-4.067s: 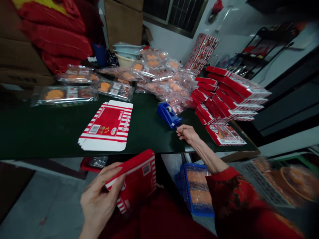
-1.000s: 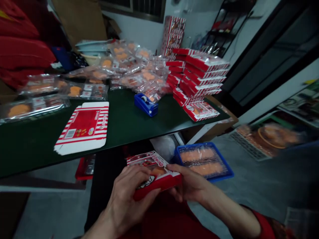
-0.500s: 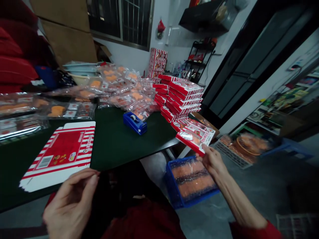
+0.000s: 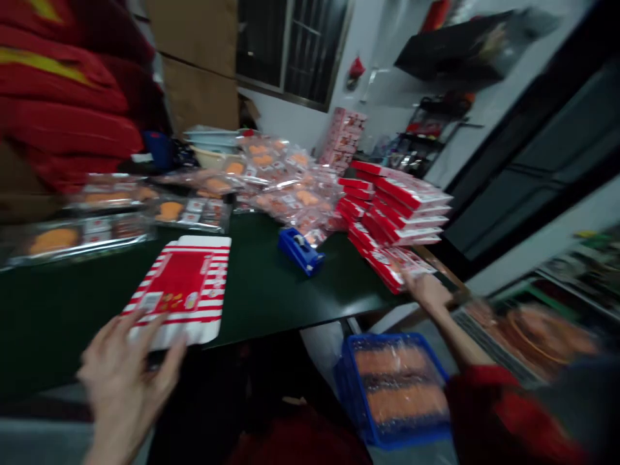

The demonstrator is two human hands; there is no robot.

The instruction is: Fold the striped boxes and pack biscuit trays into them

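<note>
My right hand (image 4: 427,292), blurred by motion, grips the near end of a red-and-white box (image 4: 394,266). That box lies low against the front of a stack of similar boxes (image 4: 407,194) on the table's right side. Fingers spread, my left hand (image 4: 130,368) reaches over the near edge of some flat red-and-white striped cartons (image 4: 181,278). Whether its fingertips press on the cartons I cannot tell. Between the cartons and the stacked boxes sits a blue tape dispenser (image 4: 300,250).
Clear plastic packs with orange pieces (image 4: 285,187) are heaped at the back of the dark green table (image 4: 261,290). A blue crate (image 4: 372,413) of bagged orange items stands on the floor below the edge. Red bulky bags (image 4: 72,129) are piled at the left.
My right hand has brought its box from beyond the table edge onto the front of the stack. My left hand has opened from a pinch and moved over the cartons. The view has turned left.
</note>
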